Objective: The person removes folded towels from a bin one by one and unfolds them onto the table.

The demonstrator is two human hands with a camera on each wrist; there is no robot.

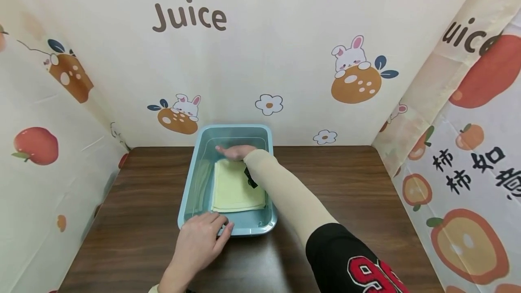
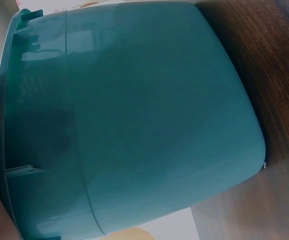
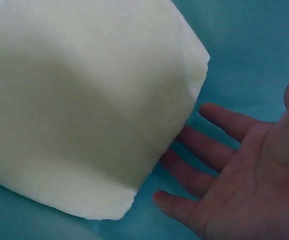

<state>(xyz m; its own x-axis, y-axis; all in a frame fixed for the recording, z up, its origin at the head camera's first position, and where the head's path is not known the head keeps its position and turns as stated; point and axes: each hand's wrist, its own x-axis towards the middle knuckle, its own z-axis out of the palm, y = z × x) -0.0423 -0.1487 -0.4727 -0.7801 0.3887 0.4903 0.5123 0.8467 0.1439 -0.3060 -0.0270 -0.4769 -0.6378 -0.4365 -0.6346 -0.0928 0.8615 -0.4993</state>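
A light-blue rectangular plastic basin (image 1: 196, 157) stands on the table, and a folded pale-yellow cloth (image 1: 236, 189) lies flat inside it. My left hand (image 1: 202, 238) holds the basin's near rim at its left part, fingers over the edge. From the left wrist view, the basin's outer wall (image 2: 149, 110) fills most of the picture. My right hand (image 3: 249, 175) reaches into the basin at the cloth's far edge, palm up with fingers apart. Its middle fingertips are partly hidden beneath the edge of the cloth (image 3: 94, 100) in the right wrist view.
The dark wooden tabletop (image 1: 342, 184) extends on both sides of the basin. Behind it hangs a printed backdrop (image 1: 277, 58) with rabbits, flowers and lettering. Patterned sheets also flank the table at left and right. Close behind the basin's far end is the backdrop.
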